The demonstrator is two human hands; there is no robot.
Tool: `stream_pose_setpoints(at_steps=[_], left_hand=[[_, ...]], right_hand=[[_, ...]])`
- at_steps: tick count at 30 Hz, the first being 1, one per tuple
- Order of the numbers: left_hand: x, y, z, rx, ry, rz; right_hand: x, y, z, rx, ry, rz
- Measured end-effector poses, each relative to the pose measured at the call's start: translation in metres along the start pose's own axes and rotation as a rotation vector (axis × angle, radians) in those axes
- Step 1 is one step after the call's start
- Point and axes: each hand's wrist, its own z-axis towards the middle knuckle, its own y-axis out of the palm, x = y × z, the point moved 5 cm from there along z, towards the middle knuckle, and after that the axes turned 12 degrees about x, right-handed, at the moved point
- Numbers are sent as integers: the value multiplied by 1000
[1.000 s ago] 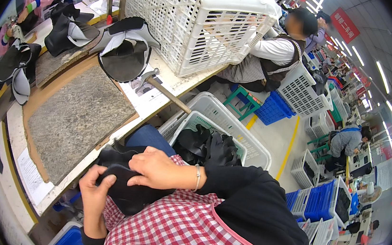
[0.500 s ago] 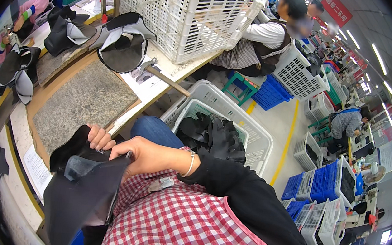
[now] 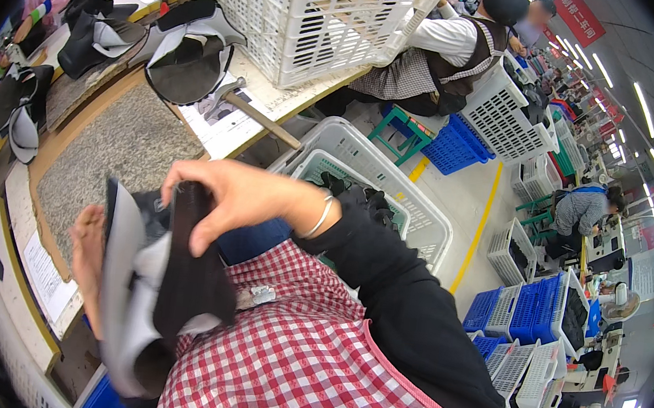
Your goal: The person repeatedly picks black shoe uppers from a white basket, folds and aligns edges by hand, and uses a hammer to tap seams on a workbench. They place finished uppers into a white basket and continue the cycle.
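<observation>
A black shoe upper (image 3: 186, 269) with pale grey lining is held up in front of my apron, somewhat blurred. My right hand (image 3: 244, 195) grips its top edge, thumb on the near side and fingers curled over. On the other side of the upper, my left hand (image 3: 87, 250) lies along it with the fingers pointing up; its thumb is hidden. Just beyond, a grey stone slab (image 3: 107, 169) rests on the workbench. A hammer (image 3: 260, 117) lies at the bench edge, its handle jutting out over a crate. Another black upper with pale lining (image 3: 189, 70) sits behind the slab.
A large white crate (image 3: 313, 35) stands on the bench. Below to the right, a pale crate (image 3: 428, 230) holds a smaller basket of black pieces. More uppers (image 3: 22, 112) lie at left. A co-worker (image 3: 447, 49) sits beyond the bench; blue crates (image 3: 536, 302) are stacked right.
The upper has been turned so its pale lining shows. My right hand has shifted its grip on the top edge; my left hand has moved from the top edge to the upper's left side.
</observation>
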Motion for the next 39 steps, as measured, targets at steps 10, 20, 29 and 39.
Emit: stream_pose_setpoints(at_steps=[10,20,29,39], left_hand=[[-45,107,-59,-616,-300,427],[-81,-22,-2,217,39,479],[-18,-14,-130,-106,-187,286],[-22,68,-115,-170,215,515]], right_hand=[[64,16,-16,-228,-91,-340],[82,18,-23,-83,-30,-324],[91,1,-22,-41,-87,-384],[78,36,-3,-272,52,-546]])
